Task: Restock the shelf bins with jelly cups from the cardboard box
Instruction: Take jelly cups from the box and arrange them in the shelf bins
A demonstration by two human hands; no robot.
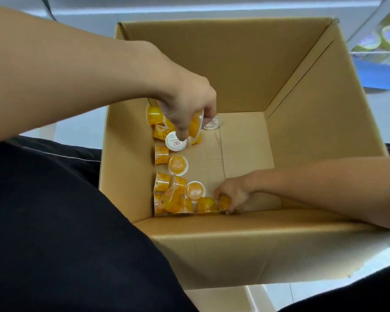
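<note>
Our left hand (185, 106) hangs over the far end of the open brown cardboard box (245, 64), fingers (181, 131) curled round one orange jelly cup (196, 124), tilted, apparently lifted. Our right hand (231, 194) grips another cup (224, 202) against the near wall.

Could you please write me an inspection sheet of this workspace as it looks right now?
Surface: bare brown floor of the open brown cardboard box, seam showing.
Job's things: small orange jelly cups with white foil lids lie loosely tumbled along the box's left wall and near corner.
Clutter: nothing seen.
Grippers: left hand grips one jelly cup above the pile; right hand grips a cup at the near wall.
Cables: nothing seen.
Surroundings: shelf with pale round-lidded cups at upper right; black clothing at lower left.
</note>
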